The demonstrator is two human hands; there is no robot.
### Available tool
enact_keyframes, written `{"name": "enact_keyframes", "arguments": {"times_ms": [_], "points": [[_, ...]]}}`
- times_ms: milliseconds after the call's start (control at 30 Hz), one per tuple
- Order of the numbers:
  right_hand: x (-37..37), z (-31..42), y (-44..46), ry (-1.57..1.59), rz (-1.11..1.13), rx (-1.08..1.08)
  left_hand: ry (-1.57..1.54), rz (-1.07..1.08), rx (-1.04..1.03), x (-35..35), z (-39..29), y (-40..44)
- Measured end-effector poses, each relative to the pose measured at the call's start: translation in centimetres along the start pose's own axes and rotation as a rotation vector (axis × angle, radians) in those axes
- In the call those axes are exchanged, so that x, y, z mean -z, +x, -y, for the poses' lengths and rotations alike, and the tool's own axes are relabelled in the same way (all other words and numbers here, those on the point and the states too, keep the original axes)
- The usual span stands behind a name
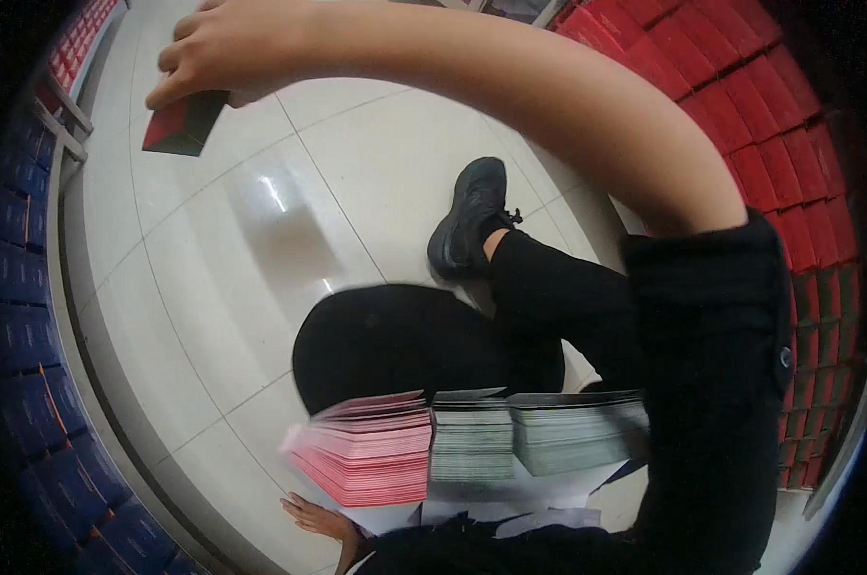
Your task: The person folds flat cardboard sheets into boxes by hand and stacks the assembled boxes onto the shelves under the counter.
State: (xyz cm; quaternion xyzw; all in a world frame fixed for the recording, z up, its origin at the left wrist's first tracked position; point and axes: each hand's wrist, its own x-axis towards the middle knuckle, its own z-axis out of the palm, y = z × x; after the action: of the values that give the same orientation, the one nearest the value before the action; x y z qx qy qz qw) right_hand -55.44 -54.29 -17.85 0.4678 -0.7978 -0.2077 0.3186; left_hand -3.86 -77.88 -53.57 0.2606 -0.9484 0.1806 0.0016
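My right hand (208, 57) reaches across to the upper left, its fingers wrapped round a small red and dark green box (186, 125) above the floor. Down at the bottom left, my left hand (317, 518) has its fingers stretched out beside the lower edge of the stacks, apparently holding nothing. At my lap stand a stack of pink cards or sheets (381, 455), a grey-green stack (472, 441) and a wider pale green stack (577, 436). White paper or board (510, 491) shows under them.
Rows of red boxes (740, 115) fill the right side, with red and green boxes (817, 335) lower down. Dark blue boxes (22, 335) line the left. Below me are the tiled floor (204, 316) and my black shoe (472, 220).
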Motion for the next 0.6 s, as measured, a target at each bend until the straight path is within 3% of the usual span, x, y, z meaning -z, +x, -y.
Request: {"name": "enact_keyframes", "arguments": {"times_ms": [67,100,233,400,600], "points": [[-1.1,-1.1,2.4,-0.035,-0.031,0.082,-0.005,0.687,0.11,7.9,-1.8,3.9],[-0.2,-2.4,2.8,-0.069,-0.044,0.168,-0.045,0.698,0.117,8.7,-2.7,4.9],[5.1,-7.5,-0.7,-0.101,-0.122,0.164,-0.294,0.259,-0.062,6.0,-7.5,8.3],[10.5,-10.6,-13.0,-0.265,-0.206,-0.004,-0.358,0.048,-0.314,4.7,-14.4,15.4],[19.5,-7.5,-26.7,-0.327,0.195,-0.521,-0.224,-0.013,-0.566,5.8,-18.9,24.2]]}}
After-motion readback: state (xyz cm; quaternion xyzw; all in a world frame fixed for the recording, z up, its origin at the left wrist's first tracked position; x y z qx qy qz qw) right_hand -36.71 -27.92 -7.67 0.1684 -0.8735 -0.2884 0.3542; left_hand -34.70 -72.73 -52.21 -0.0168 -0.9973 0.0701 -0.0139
